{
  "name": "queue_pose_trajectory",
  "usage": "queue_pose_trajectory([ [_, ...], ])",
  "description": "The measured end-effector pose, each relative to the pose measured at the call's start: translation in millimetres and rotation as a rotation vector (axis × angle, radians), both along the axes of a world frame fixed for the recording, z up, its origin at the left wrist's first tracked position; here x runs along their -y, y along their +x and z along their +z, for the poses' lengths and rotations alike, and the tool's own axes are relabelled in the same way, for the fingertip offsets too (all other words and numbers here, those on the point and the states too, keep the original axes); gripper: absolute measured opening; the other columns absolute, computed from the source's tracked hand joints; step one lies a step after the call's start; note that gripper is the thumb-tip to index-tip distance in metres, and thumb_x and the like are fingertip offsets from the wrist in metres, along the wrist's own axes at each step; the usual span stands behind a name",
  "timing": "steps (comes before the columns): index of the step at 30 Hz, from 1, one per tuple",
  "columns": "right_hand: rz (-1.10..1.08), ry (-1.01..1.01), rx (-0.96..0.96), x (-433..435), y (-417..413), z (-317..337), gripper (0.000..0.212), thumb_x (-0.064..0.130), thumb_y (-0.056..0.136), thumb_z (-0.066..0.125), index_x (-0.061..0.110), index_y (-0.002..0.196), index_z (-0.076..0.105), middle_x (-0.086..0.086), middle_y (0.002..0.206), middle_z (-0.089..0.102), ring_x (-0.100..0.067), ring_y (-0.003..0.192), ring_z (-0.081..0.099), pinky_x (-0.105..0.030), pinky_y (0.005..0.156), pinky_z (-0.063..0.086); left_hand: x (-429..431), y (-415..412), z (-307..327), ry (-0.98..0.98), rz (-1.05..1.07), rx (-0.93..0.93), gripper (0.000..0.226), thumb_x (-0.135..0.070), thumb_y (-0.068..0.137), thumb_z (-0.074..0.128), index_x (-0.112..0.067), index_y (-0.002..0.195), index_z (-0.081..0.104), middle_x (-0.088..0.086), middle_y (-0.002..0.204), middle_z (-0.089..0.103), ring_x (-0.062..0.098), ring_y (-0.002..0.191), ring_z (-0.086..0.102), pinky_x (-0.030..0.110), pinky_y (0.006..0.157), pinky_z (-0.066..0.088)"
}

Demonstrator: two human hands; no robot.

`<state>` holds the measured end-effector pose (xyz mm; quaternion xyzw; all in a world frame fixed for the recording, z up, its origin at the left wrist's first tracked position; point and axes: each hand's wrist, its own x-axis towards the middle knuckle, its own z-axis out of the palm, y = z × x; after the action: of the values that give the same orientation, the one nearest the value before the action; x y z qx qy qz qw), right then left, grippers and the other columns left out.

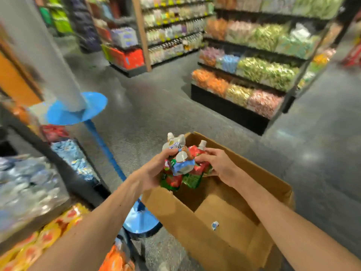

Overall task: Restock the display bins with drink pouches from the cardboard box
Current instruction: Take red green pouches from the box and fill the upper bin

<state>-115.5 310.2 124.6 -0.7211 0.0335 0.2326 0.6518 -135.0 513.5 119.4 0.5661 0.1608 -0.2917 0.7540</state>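
Both hands, left hand (156,171) and right hand (216,163), clamp the drink pouches (182,165) over the cardboard box (224,222). Keep the bundle squeezed tight. Lift clear before swinging to the display bins (74,157).

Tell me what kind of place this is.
Most likely a shop's snack or grocery aisle. Tiered display bins hold heaps of coloured packets, shelves behind carry rows of bottles, and both hands, left hand and right hand, lift drink pouches from a cardboard box.

Cardboard box (224,218) interior mostly bare, open from above. Blue stand (101,141) crosses between box and display bins (64,153) at frame left. Floor (156,106) beyond clear.
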Motion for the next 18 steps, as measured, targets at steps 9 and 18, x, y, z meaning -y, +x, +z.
queue_pose_trajectory([
  [9,0.105,0.235,0.196,-159,-74,96,0.017,0.021,0.085,0.072,0.014,0.100,0.071,-0.008,0.092,0.076,-0.017,0.079,0.071,-0.032,0.067,0.057,-108,-131,112,-0.057,0.385,0.350,0.045,-0.033,0.083,0.059,-0.003,0.115,0.068,0.019,0.115,0.069,0.029,0.095,0.069,0.039,0.091,0.055],
  [18,0.186,0.426,0.017,-335,-216,96,0.020,0.023,0.096,0.059,0.011,0.090,0.073,-0.006,0.083,0.075,-0.018,0.073,0.072,-0.030,0.066,0.058,-230,-266,105,0.172,0.925,0.458,0.047,-0.044,0.072,0.066,-0.010,0.104,0.070,0.025,0.122,0.064,0.037,0.105,0.066,0.054,0.097,0.049],
])
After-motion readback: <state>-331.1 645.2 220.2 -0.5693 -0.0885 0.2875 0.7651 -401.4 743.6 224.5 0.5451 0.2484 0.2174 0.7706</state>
